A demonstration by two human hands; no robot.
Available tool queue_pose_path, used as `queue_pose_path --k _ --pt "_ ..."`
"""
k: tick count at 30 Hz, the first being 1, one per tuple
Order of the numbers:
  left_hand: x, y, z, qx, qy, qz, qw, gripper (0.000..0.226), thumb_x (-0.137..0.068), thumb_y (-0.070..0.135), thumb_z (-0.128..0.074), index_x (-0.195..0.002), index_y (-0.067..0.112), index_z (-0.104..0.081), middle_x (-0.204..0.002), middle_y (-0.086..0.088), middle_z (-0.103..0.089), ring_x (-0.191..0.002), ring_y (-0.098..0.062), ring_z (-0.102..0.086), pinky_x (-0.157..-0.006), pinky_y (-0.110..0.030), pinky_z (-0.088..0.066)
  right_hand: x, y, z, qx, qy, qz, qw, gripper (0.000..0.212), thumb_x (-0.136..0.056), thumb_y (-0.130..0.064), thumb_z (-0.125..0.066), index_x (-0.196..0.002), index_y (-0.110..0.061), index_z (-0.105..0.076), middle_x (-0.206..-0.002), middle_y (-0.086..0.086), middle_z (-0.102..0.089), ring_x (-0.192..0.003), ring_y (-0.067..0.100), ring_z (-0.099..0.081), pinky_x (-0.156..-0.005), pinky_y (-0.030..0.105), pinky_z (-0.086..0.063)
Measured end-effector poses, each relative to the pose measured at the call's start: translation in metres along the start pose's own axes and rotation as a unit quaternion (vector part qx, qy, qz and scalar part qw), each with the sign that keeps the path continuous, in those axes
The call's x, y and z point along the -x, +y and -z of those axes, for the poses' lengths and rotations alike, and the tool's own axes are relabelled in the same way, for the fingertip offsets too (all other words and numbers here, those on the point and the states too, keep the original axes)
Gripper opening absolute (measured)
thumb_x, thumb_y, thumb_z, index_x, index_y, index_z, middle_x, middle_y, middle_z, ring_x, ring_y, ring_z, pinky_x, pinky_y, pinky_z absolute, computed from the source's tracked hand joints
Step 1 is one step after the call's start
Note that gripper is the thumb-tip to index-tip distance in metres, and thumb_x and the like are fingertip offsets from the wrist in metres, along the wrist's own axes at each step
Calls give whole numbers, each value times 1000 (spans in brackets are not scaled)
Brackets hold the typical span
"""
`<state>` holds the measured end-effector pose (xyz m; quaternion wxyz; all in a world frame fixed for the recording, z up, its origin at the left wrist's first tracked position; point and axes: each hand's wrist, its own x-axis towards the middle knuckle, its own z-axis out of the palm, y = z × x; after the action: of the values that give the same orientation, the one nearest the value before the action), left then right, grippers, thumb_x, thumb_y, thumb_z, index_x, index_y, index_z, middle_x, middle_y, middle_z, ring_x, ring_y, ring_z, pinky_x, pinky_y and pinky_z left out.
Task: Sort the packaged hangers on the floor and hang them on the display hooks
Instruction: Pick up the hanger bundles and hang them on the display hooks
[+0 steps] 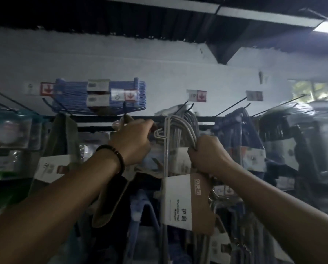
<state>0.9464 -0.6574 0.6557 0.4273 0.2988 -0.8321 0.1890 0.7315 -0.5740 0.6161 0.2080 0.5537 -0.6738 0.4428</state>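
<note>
Both my arms reach up to a wall rack of display hooks. My right hand (207, 157) grips a pack of grey hangers (180, 134) just below their hook ends; its white and brown paper sleeve (186, 202) hangs under my wrist. The hook ends sit by a black display hook (182, 107). My left hand (132, 141), with a dark bead bracelet on the wrist, holds the hook of an olive-brown hanger pack (111, 204) at the black rail (98, 119). Its fingertips are hidden behind the hand.
Blue hangers (100, 96) with white sleeves hang on a higher hook at the upper left. Dark hanger packs (239, 138) and plastic-wrapped packs (296, 134) crowd the hooks to the right. Teal packages (8, 134) hang at far left. Bare prongs (233, 107) jut out with price tags (197, 96).
</note>
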Motion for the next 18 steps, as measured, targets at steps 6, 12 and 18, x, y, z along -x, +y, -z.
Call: queue_pose_path --k 6,12,18 --pt "-84 42 -5 -65 -37 -20 997 67 -82 28 -57 -148 35 -43 -140 -3 -48 -125 -30 -51 -100 -50 -51 -48 41 32 49 21 16 998 31 -98 -20 -61 -68 -13 -60 -66 3 -66 -59 15 -68 -51 25 -56" --pt "-134 42 -1 -218 -42 -38 974 90 -92 3 -47 -155 59 -15 -143 -4 -39 -130 -34 -37 -97 -49 -49 -78 44 41 116 19 51 992 25 -104 -21 -56 -94 -2 -70 -82 7 -69 -75 19 -74 -70 34 -65" --pt "-139 38 -1 -148 -39 -69 986 103 -89 0 -53 -151 67 -6 -133 -3 -45 -115 -28 -46 -89 -48 -54 -96 41 29 105 48 33 993 17 -101 -20 -59 -89 -9 -63 -75 4 -62 -58 11 -58 -47 22 -44"
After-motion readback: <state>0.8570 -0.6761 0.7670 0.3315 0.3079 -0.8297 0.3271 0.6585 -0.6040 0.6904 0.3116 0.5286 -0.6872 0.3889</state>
